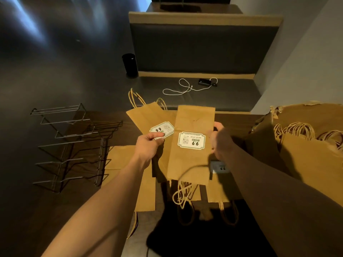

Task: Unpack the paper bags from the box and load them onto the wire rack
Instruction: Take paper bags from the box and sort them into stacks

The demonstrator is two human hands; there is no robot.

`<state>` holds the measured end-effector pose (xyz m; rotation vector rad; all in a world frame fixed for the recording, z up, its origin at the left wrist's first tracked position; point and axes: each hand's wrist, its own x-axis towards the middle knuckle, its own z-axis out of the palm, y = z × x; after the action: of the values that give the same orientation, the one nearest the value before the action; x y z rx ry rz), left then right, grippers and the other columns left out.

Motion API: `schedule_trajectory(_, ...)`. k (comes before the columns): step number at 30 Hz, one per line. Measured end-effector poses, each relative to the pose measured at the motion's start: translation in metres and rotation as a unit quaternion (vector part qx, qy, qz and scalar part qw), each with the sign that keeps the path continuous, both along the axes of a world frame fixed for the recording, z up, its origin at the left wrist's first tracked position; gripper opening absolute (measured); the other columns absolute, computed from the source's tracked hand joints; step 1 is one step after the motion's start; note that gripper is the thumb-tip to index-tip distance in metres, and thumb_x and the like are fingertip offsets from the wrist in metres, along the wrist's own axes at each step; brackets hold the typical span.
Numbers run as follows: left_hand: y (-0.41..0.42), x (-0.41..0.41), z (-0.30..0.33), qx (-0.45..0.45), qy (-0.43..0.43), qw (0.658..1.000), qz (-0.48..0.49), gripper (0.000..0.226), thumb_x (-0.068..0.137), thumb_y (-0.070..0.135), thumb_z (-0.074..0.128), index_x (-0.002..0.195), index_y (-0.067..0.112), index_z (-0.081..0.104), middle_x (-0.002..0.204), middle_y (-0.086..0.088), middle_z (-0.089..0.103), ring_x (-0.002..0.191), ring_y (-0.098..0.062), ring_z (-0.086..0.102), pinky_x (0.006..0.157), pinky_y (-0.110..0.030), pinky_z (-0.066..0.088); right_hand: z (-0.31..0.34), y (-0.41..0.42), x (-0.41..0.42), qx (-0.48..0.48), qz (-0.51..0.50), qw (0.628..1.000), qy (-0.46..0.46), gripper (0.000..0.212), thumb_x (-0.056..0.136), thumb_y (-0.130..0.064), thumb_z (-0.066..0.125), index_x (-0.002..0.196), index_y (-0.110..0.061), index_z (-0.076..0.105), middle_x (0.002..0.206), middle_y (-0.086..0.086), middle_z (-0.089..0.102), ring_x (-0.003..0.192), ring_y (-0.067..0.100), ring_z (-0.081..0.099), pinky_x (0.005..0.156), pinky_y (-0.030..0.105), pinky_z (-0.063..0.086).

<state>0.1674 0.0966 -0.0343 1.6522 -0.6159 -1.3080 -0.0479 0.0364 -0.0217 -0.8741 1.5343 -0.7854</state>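
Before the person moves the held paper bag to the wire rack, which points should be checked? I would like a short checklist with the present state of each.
1. Right hand grips the upright paper bag at its right edge: ok.
2. Left hand is free to help: not ok, it pinches the label of a second bag lying behind.
3. Wire rack slots are free of bags: ok.
4. Rack stands stable on the table: cannot tell.
5. Handles of the held bag hang clear: not ok, they dangle onto the bags below.
6. Box still holds bags: ok, many handles show.
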Motion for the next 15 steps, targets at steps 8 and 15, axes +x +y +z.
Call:
schedule_trajectory(8, -0.002, -0.025, -0.023, -0.03, -0.08, 0.994, -0.067, 0.053, 0.092, -0.011, 0.057, 0.133, 0.021, 0.052, 0.127, -0.003, 0.062, 0.114, -0.021, 0.062, 0.092, -0.033, 0.054, -0.041, 0.02, -0.051, 0.017, -0.062, 0.995, 0.075, 0.058, 0.096, 0.006, 0.037, 0.147, -0.022, 0.039, 0.121, 0.011, 0.055, 0.091, 0.024, 0.058, 0.069, 0.035, 0.052)
schedule_trajectory(15, -0.015, -0.022, -0.058, 0.027, -0.021, 0.999, -0.03, 0.084, 0.087, -0.012, 0.061, 0.152, 0.021, 0.021, 0.133, 0.003, 0.057, 0.125, -0.021, 0.054, 0.114, -0.045, 0.037, -0.081, 0.005, -0.083, 0.031, -0.1, 0.985, 0.138, 0.069, 0.091, 0.013, 0.034, 0.151, -0.023, 0.035, 0.145, 0.014, 0.045, 0.107, 0.027, 0.055, 0.074, 0.027, 0.044)
